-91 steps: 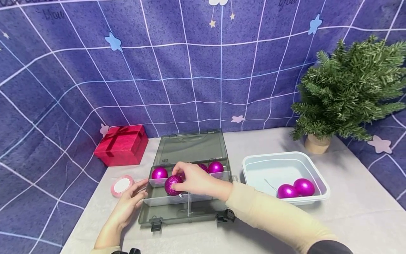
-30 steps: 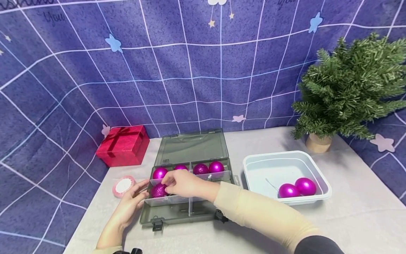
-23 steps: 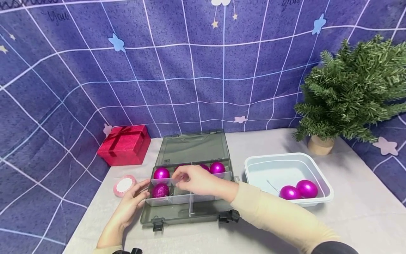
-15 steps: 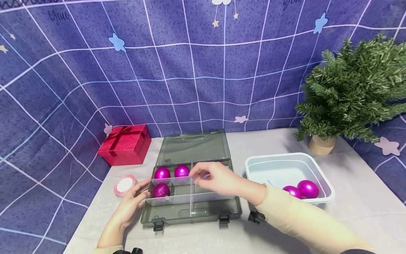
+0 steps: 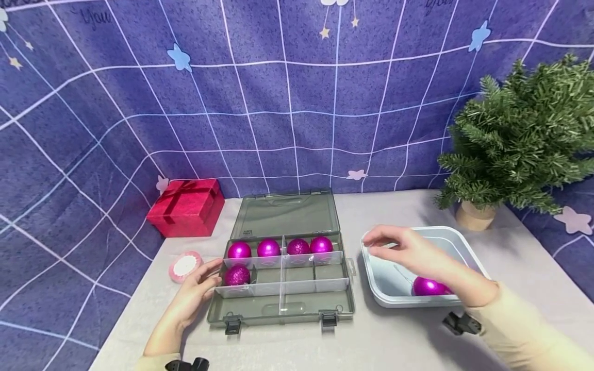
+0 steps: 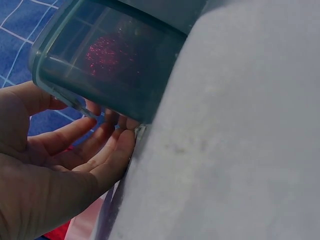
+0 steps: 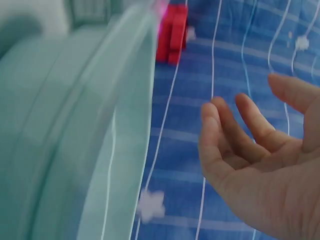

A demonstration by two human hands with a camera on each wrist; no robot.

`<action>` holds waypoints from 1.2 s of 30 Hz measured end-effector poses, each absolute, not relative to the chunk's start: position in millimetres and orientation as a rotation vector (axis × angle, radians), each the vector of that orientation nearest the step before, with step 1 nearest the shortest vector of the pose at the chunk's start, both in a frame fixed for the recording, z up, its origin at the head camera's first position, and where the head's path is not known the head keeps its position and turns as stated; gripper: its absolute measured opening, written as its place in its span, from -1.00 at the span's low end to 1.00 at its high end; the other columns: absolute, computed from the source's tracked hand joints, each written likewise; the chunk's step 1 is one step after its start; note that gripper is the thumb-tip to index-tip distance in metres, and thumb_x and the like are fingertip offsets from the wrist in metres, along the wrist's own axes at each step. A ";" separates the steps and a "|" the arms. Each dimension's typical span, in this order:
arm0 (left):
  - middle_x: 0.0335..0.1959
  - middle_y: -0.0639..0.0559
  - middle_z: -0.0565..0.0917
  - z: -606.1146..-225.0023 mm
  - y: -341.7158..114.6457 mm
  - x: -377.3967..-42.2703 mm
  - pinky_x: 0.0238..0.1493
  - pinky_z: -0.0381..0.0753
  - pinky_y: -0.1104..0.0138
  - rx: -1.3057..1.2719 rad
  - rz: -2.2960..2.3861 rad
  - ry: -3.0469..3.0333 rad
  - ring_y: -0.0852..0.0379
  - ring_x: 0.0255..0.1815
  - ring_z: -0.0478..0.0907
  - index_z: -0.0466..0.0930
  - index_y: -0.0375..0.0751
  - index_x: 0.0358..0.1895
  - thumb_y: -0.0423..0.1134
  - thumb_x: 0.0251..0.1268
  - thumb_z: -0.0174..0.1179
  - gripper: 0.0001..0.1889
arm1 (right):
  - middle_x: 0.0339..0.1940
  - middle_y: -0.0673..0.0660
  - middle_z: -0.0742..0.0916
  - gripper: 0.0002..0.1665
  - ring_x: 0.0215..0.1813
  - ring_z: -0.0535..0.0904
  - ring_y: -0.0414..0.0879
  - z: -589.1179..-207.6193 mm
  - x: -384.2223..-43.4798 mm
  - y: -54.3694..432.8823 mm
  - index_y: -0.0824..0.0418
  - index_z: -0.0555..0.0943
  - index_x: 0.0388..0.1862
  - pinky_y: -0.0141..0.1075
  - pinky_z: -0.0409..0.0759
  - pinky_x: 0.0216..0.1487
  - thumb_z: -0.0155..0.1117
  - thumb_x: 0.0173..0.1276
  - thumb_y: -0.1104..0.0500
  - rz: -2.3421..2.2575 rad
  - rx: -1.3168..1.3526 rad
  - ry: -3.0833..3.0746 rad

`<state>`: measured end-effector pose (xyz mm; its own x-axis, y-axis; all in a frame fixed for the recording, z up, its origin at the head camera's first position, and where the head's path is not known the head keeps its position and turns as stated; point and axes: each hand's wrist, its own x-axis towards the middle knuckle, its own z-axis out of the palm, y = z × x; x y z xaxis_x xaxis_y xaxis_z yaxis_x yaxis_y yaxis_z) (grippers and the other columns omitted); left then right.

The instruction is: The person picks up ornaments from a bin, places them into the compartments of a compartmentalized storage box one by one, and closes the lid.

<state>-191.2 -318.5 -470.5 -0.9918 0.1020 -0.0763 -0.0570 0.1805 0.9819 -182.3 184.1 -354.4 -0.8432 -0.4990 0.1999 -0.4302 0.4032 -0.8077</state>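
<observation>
Baubles (image 5: 237,276) occupy the case (image 5: 248,306), which my relaxed left fingers (image 6: 120,152) touch, presumably for steadiness; right fingers (image 7: 210,140), half-parted, are empty.

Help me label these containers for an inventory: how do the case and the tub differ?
The case is dark grey-green; the tub is pale.
The case is split into compartments by dividers; the tub's visible interior is undivided.
The case has an attached lid, folded open; the tub shows none.
Both hold shiny magenta balls.
</observation>
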 end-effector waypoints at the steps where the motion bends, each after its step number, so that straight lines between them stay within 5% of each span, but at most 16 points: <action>1: 0.50 -0.41 0.26 -470.5 -318.6 -190.9 0.07 0.50 0.40 0.042 1.934 2.317 0.36 0.14 0.48 0.18 -0.48 0.52 -0.46 0.45 0.04 -0.40 | 0.04 0.13 0.74 -0.76 0.06 0.65 -0.07 -354.2 -181.3 193.0 0.28 0.67 0.06 -0.24 0.61 0.10 0.27 0.48 0.23 -1.430 -0.838 2.588; 6: 0.49 -0.41 0.27 -470.8 -318.8 -190.5 0.06 0.50 0.39 0.038 1.932 2.321 0.38 0.15 0.48 0.19 -0.47 0.52 -0.46 0.43 0.04 -0.39 | -0.01 0.04 0.75 -0.79 -0.01 0.66 -0.21 -359.8 -177.3 232.2 0.21 0.69 0.03 -0.27 0.64 0.01 0.32 0.45 0.24 -1.328 -0.791 2.722; 17: 0.48 -0.41 0.28 -469.8 -318.3 -192.6 0.03 0.52 0.37 0.049 1.928 2.321 0.37 0.13 0.49 0.19 -0.46 0.52 -0.46 0.43 0.03 -0.39 | 0.02 0.19 0.69 -0.76 -0.09 0.65 -0.31 -386.7 -173.6 280.8 0.32 0.64 0.01 -0.32 0.65 -0.11 0.34 0.39 0.31 -1.167 -0.759 2.673; 36: 0.47 -0.44 0.28 -470.2 -318.3 -191.1 0.04 0.52 0.40 0.051 1.944 2.311 0.37 0.14 0.50 0.18 -0.49 0.52 -0.48 0.44 0.03 -0.40 | -0.18 0.01 0.77 -0.69 -0.15 0.69 -0.14 -396.8 -178.1 282.1 0.29 0.66 -0.06 -0.18 0.65 -0.09 0.48 0.27 0.18 -0.895 -0.846 2.578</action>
